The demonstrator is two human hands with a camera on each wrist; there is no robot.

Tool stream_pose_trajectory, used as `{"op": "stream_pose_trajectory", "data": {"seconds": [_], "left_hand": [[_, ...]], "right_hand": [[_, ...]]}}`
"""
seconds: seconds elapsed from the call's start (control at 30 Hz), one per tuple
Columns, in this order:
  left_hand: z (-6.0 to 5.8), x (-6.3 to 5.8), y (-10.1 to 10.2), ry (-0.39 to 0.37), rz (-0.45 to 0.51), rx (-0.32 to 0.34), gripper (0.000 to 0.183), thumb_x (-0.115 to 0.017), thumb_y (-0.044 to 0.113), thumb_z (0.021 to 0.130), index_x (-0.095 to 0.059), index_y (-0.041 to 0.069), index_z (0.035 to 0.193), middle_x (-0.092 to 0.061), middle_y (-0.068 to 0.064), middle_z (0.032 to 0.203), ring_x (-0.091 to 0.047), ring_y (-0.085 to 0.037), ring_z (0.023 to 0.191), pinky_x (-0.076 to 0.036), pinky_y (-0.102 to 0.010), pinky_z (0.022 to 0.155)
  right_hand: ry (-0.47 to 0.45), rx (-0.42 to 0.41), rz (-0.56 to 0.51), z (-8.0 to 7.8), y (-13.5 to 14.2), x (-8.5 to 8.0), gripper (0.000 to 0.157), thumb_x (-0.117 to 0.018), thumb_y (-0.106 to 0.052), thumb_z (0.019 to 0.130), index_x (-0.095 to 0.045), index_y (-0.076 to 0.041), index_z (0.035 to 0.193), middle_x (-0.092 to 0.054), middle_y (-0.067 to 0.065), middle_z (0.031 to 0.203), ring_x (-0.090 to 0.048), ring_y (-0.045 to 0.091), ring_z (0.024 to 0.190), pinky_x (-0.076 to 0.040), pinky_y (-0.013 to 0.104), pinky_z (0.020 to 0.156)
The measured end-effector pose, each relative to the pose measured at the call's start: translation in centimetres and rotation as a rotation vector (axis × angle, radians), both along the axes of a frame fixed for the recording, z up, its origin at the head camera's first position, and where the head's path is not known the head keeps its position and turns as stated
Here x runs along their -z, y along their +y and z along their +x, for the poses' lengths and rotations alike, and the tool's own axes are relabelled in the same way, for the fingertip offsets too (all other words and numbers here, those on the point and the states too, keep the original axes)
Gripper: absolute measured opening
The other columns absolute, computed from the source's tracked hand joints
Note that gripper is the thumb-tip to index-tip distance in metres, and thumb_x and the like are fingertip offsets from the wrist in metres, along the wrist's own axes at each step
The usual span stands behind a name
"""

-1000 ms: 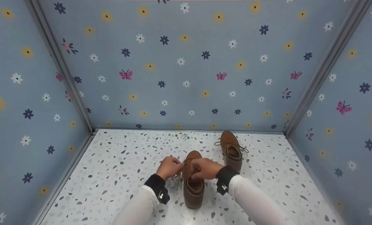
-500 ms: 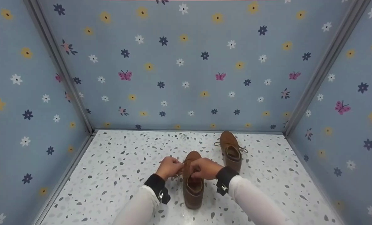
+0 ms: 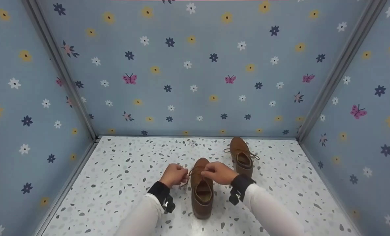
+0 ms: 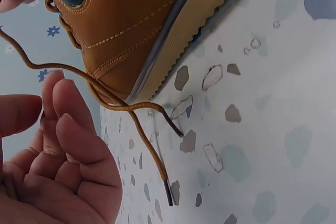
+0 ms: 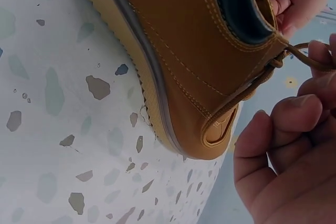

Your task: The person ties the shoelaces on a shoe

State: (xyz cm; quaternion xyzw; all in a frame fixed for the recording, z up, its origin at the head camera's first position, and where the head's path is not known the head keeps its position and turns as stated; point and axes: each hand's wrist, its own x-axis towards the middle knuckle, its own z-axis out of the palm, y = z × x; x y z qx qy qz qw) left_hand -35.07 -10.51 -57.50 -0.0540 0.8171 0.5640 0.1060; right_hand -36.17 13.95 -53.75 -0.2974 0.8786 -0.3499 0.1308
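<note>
A brown lace-up shoe (image 3: pixel 202 191) stands on the floor, toe towards the back wall. It has a dark blue lining (image 5: pixel 239 6) and a ridged tan sole (image 4: pixel 184 45). My right hand (image 3: pixel 219 172) is over its front and pinches the brown shoelace (image 5: pixel 304 59) beside the eyelets. To the left of the shoe is my left hand (image 3: pixel 175 175), its fingers (image 4: pixel 84 140) loosely curled close under a lace strand (image 4: pixel 58 66), with nothing seen between them. Two dark-tipped lace ends (image 4: pixel 152 153) hang beside the toe in the left wrist view.
The matching brown shoe (image 3: pixel 241 159), its lace tied in a bow, stands farther back on the right. The floor (image 3: pixel 122 190) is white with grey specks. Flower-patterned blue panels (image 3: pixel 181 75) with grey metal edging enclose it on three sides.
My right hand has drawn back up from the shoe's opening, which now shows more fully. My left hand has moved slightly left, away from the shoe's side. Both shoes have stayed put.
</note>
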Motion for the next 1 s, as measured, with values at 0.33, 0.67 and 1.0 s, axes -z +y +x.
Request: {"op": "stream_pose_trajectory", "data": {"seconds": [0.33, 0.67, 1.0], "left_hand": [[-1.0, -0.5, 0.6, 0.166, -0.372, 0.032, 0.005, -0.066, 0.009, 0.091, -0.071, 0.007, 0.089, -0.073, -0.008, 0.087, -0.067, -0.020, 0.077, -0.051, -0.032, 0.066], [-2.2, 0.3, 2.5, 0.249, -0.493, 0.143, 0.023, -0.069, 0.005, 0.095, -0.070, 0.000, 0.117, -0.075, -0.015, 0.107, -0.071, -0.031, 0.101, -0.057, -0.049, 0.093], [-2.7, 1.0, 3.0, 0.292, -0.503, 0.076, 0.015, -0.068, 0.003, 0.092, -0.074, 0.003, 0.107, -0.077, -0.013, 0.098, -0.073, -0.028, 0.091, -0.059, -0.047, 0.086]], "right_hand": [[-0.008, 0.033, -0.009, -0.2, 0.7, 0.3, 0.036, -0.054, -0.037, 0.109, -0.064, -0.011, 0.085, -0.051, -0.008, 0.074, -0.047, 0.009, 0.065, -0.042, 0.029, 0.066], [-0.037, 0.059, -0.031, -0.2, 0.5, 0.3, 0.032, -0.054, -0.033, 0.109, -0.070, -0.014, 0.088, -0.057, -0.008, 0.076, -0.051, 0.009, 0.066, -0.045, 0.029, 0.066], [-0.083, 0.078, -0.052, -0.4, 0.6, 0.0, 0.033, -0.053, -0.029, 0.109, -0.067, -0.009, 0.086, -0.054, -0.006, 0.073, -0.051, 0.011, 0.063, -0.044, 0.029, 0.064]]}}
